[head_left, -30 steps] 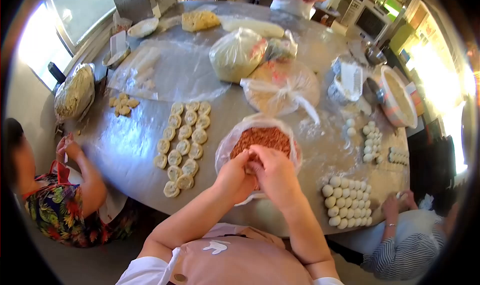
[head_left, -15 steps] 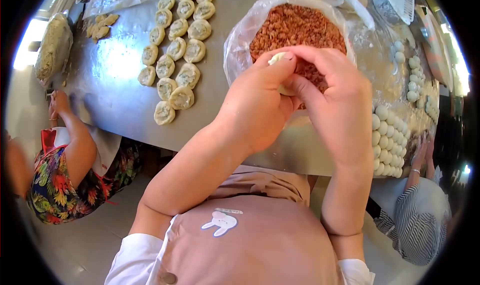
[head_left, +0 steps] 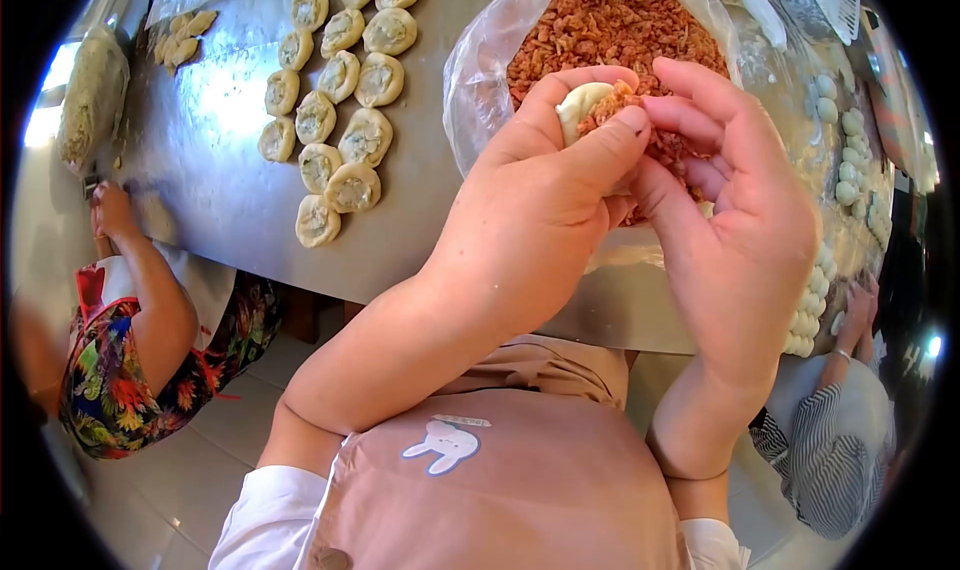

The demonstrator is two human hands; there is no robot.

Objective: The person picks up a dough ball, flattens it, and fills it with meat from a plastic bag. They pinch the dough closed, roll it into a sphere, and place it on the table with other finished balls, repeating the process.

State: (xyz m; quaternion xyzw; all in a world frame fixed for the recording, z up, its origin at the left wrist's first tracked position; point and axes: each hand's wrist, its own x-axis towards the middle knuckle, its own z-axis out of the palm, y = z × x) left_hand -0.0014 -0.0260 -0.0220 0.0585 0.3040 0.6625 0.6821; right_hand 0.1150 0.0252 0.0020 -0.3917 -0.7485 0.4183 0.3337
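Through the head view I look down on a metal table (head_left: pixel 215 185) that runs from the far side to just in front of the wearer. Nearest me is the wearer's tan apron (head_left: pixel 520 500), with a rabbit patch (head_left: pixel 445 445) on its front. A co-worker in a floral garment (head_left: pixel 115 360) is at the left edge; another, in a striped top (head_left: pixel 825 450), is at the right. At the far middle I see a plastic liner (head_left: pixel 478 95) spread around a heap of crumbly reddish-brown filling (head_left: pixel 620 25).

The left hand (head_left: pixel 545 185) is over the heap's near side, gripping a pale dough wrapper (head_left: pixel 578 108) between thumb and fingers. The right hand (head_left: pixel 750 205) is close beside it, fingers loosely curled — I can't tell whether they pinch anything. Left of the heap, topped dough rounds (head_left: pixel 380 78) lie in uneven columns; to the right, white balls (head_left: pixel 803 320) are grouped near the table's edge. Smallest is the filling clump (head_left: pixel 612 105) — right against the wrapper, by the left thumb.
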